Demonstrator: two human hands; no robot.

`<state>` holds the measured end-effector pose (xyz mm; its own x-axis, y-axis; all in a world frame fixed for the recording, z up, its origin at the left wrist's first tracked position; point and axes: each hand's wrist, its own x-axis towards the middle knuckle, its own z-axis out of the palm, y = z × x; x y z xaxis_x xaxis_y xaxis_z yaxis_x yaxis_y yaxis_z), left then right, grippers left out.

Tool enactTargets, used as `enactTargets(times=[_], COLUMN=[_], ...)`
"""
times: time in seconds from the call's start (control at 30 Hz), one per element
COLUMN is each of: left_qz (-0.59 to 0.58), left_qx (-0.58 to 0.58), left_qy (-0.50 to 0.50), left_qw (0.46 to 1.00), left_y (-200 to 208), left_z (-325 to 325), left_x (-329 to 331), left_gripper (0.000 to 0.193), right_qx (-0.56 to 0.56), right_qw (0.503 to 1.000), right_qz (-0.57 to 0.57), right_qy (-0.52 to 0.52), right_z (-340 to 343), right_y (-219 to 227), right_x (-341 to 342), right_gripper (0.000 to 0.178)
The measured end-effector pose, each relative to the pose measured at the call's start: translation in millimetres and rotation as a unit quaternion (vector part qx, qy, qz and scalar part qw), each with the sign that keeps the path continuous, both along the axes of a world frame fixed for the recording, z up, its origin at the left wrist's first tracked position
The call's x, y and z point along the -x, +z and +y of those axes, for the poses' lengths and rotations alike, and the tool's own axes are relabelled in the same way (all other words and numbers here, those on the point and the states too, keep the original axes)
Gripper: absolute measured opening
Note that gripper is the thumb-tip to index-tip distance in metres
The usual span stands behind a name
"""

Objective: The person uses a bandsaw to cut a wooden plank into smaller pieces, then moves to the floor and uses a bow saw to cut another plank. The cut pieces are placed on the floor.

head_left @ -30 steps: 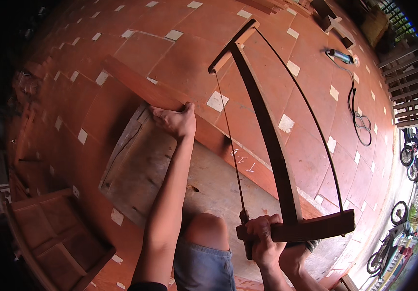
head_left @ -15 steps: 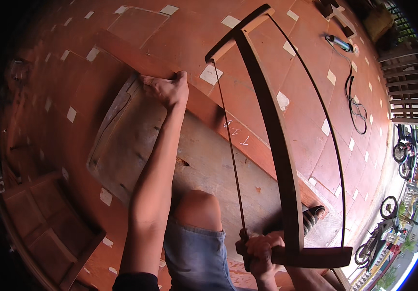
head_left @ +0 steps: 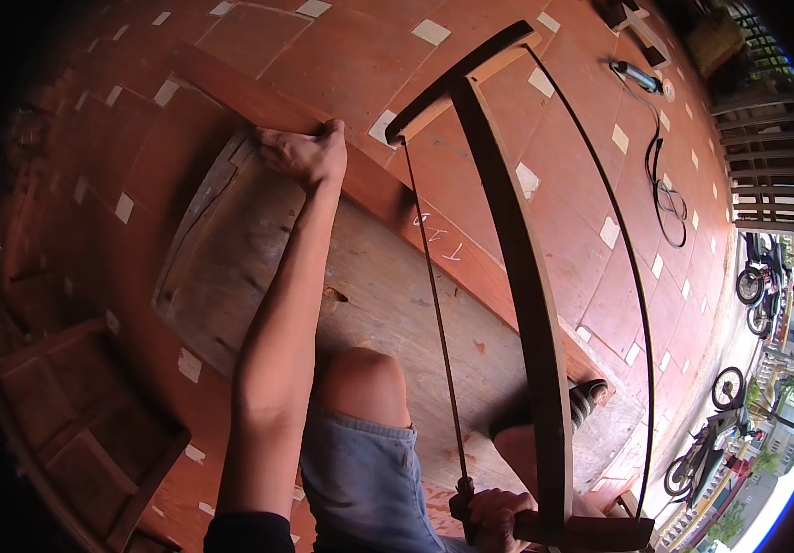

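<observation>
My left hand [head_left: 309,155] is closed over a long reddish-brown wooden board [head_left: 470,270] with chalk marks. The board lies slantwise along the far edge of a worn wooden bench top [head_left: 406,313]. My right hand [head_left: 500,514], low in the picture, grips the near end of a large wooden frame saw [head_left: 518,235]. Its thin blade runs across the board between my hands, right of the chalk marks' left end; whether it touches the wood is hard to tell. A taut cord spans the saw's other side. My sandalled foot [head_left: 588,398] rests near the board's right end.
A corded angle grinder [head_left: 638,77] lies on the tiled floor [head_left: 572,184] at the far right. Wood pieces [head_left: 635,28] sit beyond it. A panelled wooden piece [head_left: 83,433] stands at the lower left. Motorbikes [head_left: 705,442] are parked outside at the right.
My right hand has drawn the saw toward me, down the picture. The left hand keeps its hold on the board. The whole view has shifted slightly.
</observation>
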<state>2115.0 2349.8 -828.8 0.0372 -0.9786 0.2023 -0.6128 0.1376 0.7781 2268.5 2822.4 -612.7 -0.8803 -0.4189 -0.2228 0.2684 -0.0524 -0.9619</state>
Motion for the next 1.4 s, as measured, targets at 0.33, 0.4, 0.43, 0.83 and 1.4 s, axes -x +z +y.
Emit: enactTargets(times=[0.33, 0.4, 0.43, 0.83, 1.4], left_qz=[-0.025, 0.022, 0.009, 0.044, 0.023], left_qx=[-0.009, 0.005, 0.009, 0.034, -0.009], left_qy=[0.008, 0.004, 0.009, -0.026, -0.022], left_qw=[1.000, 1.000, 1.000, 0.998, 0.999], left_y=[5.4, -0.9, -1.2, -5.0, 2.9], left_z=[1.3, -4.7, -4.2, -6.2, -3.1], left_x=[1.5, -1.2, -1.5, -1.0, -3.8], left_gripper=[0.116, 0.117, 0.115, 0.112, 0.110], right_qx=[-0.025, -0.019, 0.010, 0.001, 0.027], right_qw=[1.000, 1.000, 1.000, 1.000, 0.999], right_qz=[-0.012, -0.003, -0.009, 0.013, 0.031], right_qy=[-0.014, -0.012, -0.006, -0.017, 0.010], right_z=[-137.3, -113.0, -89.4, -121.2, -58.7], right_y=[-81.6, -74.2, -64.1, -83.9, -52.9], right_x=[98.1, 81.2, 65.7, 82.0, 39.2], right_gripper=[0.022, 0.023, 0.025, 0.023, 0.030])
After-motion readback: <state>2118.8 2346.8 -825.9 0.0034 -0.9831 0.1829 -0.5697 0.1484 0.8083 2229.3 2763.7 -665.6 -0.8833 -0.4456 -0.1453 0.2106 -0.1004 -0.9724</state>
